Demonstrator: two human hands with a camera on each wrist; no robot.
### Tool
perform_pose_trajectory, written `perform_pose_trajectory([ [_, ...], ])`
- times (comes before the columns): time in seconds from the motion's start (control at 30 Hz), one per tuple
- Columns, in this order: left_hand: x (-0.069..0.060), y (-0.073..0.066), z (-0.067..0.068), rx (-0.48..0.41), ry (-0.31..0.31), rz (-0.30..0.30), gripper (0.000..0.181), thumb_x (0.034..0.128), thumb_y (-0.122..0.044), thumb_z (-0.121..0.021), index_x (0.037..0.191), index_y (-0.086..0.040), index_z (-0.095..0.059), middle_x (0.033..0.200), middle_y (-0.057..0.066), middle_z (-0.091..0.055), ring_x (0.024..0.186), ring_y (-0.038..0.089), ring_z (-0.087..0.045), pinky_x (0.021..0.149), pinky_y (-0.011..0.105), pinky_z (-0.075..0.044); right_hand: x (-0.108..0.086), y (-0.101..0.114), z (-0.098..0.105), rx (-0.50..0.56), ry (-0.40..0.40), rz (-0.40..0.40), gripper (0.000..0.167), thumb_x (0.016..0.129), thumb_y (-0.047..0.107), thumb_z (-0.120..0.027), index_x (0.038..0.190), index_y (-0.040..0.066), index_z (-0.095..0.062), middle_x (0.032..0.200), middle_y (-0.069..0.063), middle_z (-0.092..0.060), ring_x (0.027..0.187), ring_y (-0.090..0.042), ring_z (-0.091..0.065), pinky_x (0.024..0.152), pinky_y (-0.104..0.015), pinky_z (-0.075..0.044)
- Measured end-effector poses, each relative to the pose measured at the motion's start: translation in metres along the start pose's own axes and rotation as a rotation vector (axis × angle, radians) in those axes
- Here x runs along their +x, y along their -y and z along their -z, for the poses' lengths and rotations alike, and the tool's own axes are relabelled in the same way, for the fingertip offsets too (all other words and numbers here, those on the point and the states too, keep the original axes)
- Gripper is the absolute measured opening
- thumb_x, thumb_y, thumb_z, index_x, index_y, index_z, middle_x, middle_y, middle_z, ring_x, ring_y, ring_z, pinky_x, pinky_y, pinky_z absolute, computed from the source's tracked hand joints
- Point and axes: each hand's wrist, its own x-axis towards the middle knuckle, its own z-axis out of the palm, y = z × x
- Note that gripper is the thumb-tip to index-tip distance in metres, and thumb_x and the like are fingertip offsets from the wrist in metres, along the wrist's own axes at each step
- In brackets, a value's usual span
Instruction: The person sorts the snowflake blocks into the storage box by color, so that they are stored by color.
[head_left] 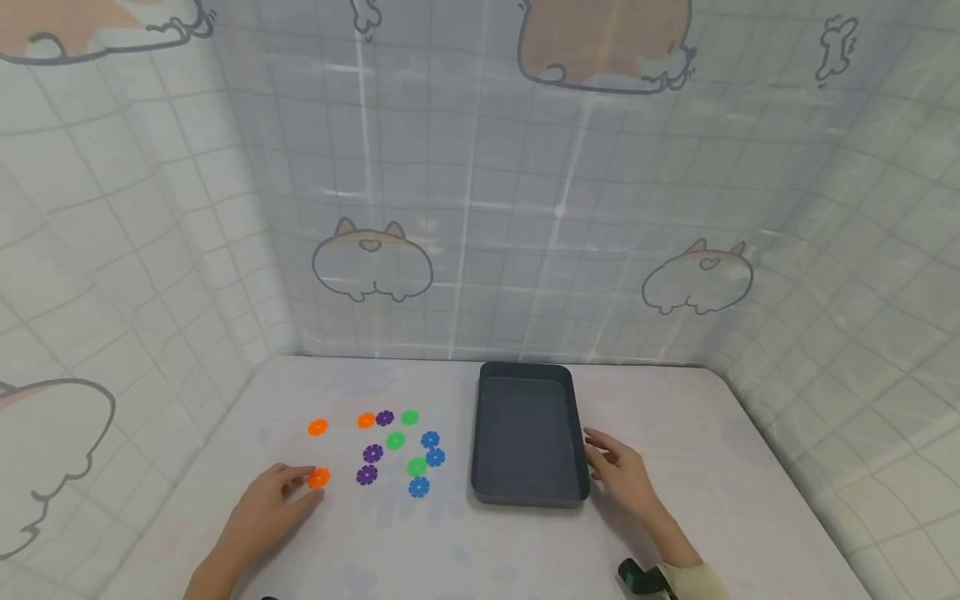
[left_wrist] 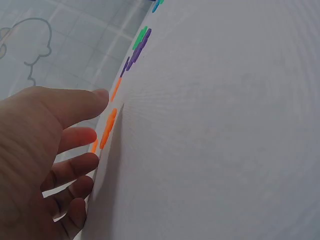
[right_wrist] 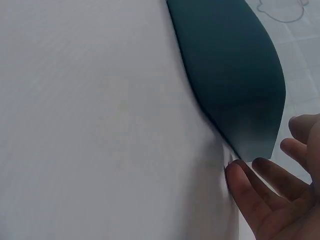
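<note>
My left hand (head_left: 264, 508) is at the left of the table, thumb and fingers apart on either side of the nearest orange notched plastic disc (head_left: 318, 477). In the left wrist view that disc (left_wrist: 108, 129) lies flat just beyond the fingertips; whether they touch it is unclear. Two more orange discs (head_left: 318, 427) lie farther back. To the right are purple discs (head_left: 367, 475), green discs (head_left: 417, 467) and blue discs (head_left: 419, 487). Beside the right wall of a dark rectangular tray (head_left: 531, 502), my right hand (head_left: 625, 481) has loosely bent fingers, close to the tray (right_wrist: 230, 75) without gripping it.
A white cloth covers the table (head_left: 390, 550). Behind it and on both sides hang pale gridded curtains (head_left: 480, 275) with cartoon dogs. A dark device (head_left: 641, 577) sits at the right wrist, by a light sleeve (head_left: 693, 581).
</note>
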Motion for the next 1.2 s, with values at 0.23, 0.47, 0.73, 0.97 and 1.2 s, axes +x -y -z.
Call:
perform_pose_trajectory([
  [0.23,0.005,0.005,-0.005,-0.022,0.003,0.010,0.055,0.0766,-0.048,-0.079,0.115,-0.010,-0.071,0.090,0.001,-0.058,0.079,0.020,-0.050,0.067,0.034,-0.047,0.011,0.003,-0.006,0.068,-0.010,-0.037,0.038,0.097,0.017,-0.063,0.133,0.006,-0.059,0.123,-0.019,-0.062,0.093,-0.025,-0.067,0.065,-0.029,-0.057],
  [0.47,0.006,0.005,-0.005,-0.037,0.018,0.037,0.056,0.0746,-0.047,-0.081,0.114,-0.009,-0.072,0.091,0.002,-0.058,0.080,0.020,-0.051,0.068,0.035,-0.048,0.017,0.003,-0.013,0.082,-0.028,-0.080,0.041,0.095,0.021,-0.065,0.132,0.005,-0.059,0.122,-0.022,-0.061,0.093,-0.026,-0.065,0.064,-0.028,-0.054],
  [0.73,0.007,0.003,-0.003,-0.045,0.022,0.059,0.055,0.0753,-0.042,-0.082,0.115,-0.006,-0.071,0.084,0.002,-0.055,0.077,0.021,-0.049,0.063,0.032,-0.044,0.019,0.002,-0.017,0.114,-0.073,-0.151,0.041,0.094,0.018,-0.065,0.134,0.010,-0.059,0.123,-0.021,-0.061,0.094,-0.025,-0.064,0.065,-0.029,-0.054],
  [0.97,0.011,0.001,-0.002,-0.046,0.010,0.088,0.051,0.0781,-0.038,-0.081,0.113,-0.002,-0.071,0.084,0.003,-0.057,0.075,0.021,-0.048,0.060,0.031,-0.042,0.022,0.005,-0.016,0.182,-0.078,-0.240,0.041,0.093,0.018,-0.067,0.134,0.013,-0.061,0.126,-0.022,-0.060,0.101,-0.029,-0.064,0.072,-0.034,-0.056],
  [1.2,0.015,-0.003,0.001,-0.030,0.021,0.137,0.052,0.0779,-0.042,-0.080,0.110,-0.001,-0.071,0.088,0.005,-0.063,0.076,0.022,-0.053,0.063,0.035,-0.048,0.026,0.012,-0.012,0.246,-0.025,-0.285,0.044,0.092,0.013,-0.067,0.135,0.008,-0.059,0.130,-0.026,-0.055,0.107,-0.035,-0.062,0.086,-0.046,-0.053],
])
